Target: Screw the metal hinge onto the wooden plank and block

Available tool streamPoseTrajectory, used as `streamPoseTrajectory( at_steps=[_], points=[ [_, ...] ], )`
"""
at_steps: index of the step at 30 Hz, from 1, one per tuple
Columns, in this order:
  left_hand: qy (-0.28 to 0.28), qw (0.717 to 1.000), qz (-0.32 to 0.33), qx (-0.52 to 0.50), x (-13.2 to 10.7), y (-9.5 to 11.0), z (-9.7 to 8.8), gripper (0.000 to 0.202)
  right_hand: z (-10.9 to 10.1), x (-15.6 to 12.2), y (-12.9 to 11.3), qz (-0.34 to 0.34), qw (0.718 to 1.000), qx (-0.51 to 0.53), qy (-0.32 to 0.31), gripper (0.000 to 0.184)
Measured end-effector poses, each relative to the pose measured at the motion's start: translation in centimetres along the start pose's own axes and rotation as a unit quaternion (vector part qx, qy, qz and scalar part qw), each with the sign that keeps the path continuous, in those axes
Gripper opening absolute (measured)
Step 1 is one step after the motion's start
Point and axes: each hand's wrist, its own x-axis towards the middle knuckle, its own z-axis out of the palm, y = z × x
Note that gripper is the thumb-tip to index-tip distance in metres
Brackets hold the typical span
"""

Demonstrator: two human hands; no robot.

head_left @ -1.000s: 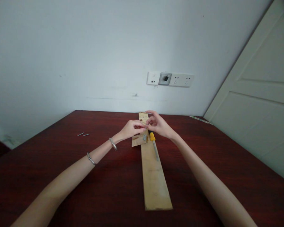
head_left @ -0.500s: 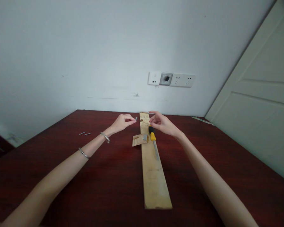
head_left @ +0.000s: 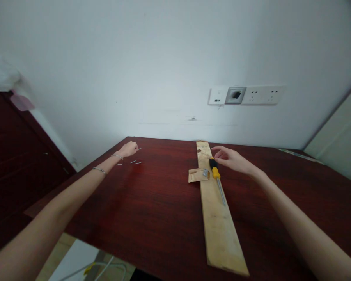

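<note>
My left hand (head_left: 128,149) is stretched out to the table's far left corner, its fingers pinched on a small silver screw (head_left: 139,148). Two more loose screws (head_left: 135,162) lie on the table just below that hand. My right hand (head_left: 232,159) hovers with fingers loosely apart over the far end of a long pale wooden plank (head_left: 216,207), close to the yellow and black handle of a screwdriver (head_left: 216,176) lying on the plank. A small wood piece with a metal hinge (head_left: 198,174) rests against the plank's left edge.
The dark red table (head_left: 152,210) stands against a white wall with a row of sockets (head_left: 245,95). A dark cabinet (head_left: 14,156) is at the left, a pale door (head_left: 339,148) at the right. A cable (head_left: 99,267) lies on the floor below the table's near left edge.
My left hand has carried the screw away from the plank, far left to the loose screws. My right hand stayed near the screwdriver handle. The view has swung to the left.
</note>
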Motion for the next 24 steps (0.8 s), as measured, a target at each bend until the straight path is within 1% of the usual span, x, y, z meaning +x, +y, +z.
streamPoseTrajectory(
  at_steps=[2, 4, 7, 10, 18, 24],
  points=[
    [-0.016, 0.999, -0.019, 0.038, -0.4, -0.6, 0.8, 0.022, 0.0, 0.1, 0.3, 0.008, 1.0, -0.01, 0.009, 0.044],
    [-0.03, 0.997, -0.027, 0.068, -0.6, -0.7, 1.5, 0.022, 0.1, 0.1, 0.6, 0.022, 1.0, -0.009, 0.016, 0.048],
    [-0.044, 0.994, -0.029, 0.099, -0.9, -0.5, 2.2, 0.021, 0.0, 0.2, 1.0, 0.039, 0.999, -0.003, 0.018, 0.054],
    [-0.051, 0.991, -0.023, 0.122, -1.0, -0.2, 2.7, 0.021, 0.0, 0.2, 1.5, 0.045, 0.999, -0.002, 0.014, 0.057],
    [-0.045, 0.988, 0.011, 0.149, -1.3, -0.1, 3.3, 0.025, 0.0, 0.2, 2.2, 0.063, 0.998, -0.001, -0.002, 0.061],
    [-0.047, 0.986, 0.046, 0.152, -1.4, -0.1, 3.4, 0.027, 0.0, 0.1, 2.6, 0.07, 0.997, 0.013, 0.006, 0.061]
  ],
)
